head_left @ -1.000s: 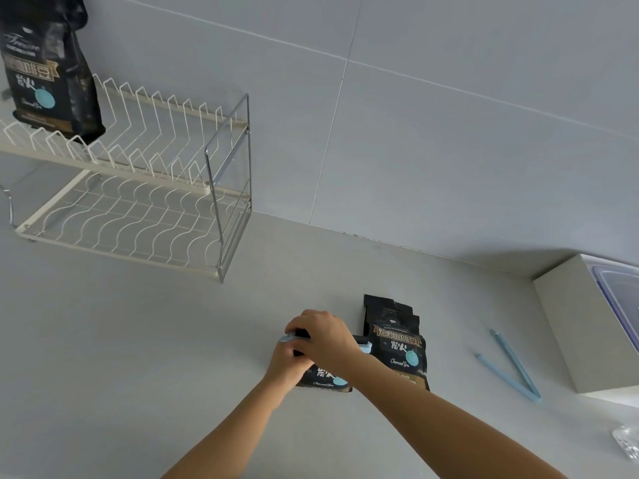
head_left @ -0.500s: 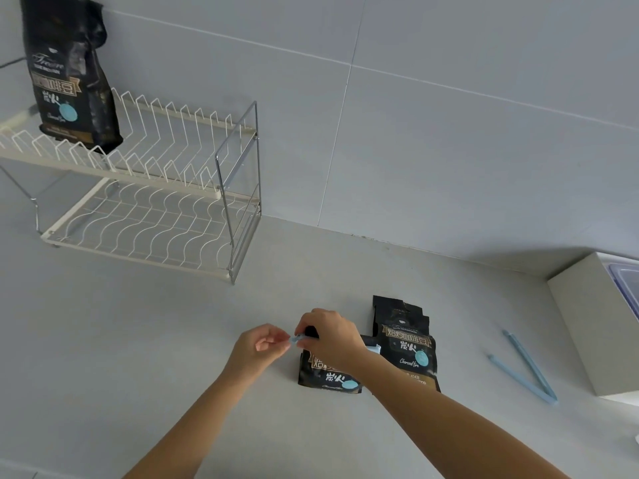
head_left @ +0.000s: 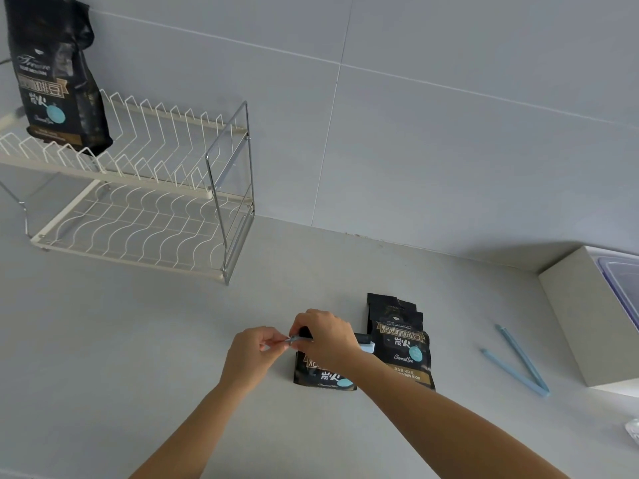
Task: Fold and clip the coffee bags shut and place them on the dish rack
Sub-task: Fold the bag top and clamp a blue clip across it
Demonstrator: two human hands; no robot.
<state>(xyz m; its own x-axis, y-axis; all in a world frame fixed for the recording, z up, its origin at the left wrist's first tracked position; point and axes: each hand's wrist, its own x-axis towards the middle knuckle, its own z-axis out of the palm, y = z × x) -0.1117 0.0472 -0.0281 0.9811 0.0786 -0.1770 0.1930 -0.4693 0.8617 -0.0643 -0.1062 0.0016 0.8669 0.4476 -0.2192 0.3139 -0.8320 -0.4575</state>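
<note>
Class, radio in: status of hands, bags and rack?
Both hands, left hand and right hand, on blue clip atop folded bag. One bag on dish rack. Nothing blocking.

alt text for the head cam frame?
Both hands, left and right, fit a blue clip on a folded coffee bag on the counter; another bag stands on the dish rack.
</note>
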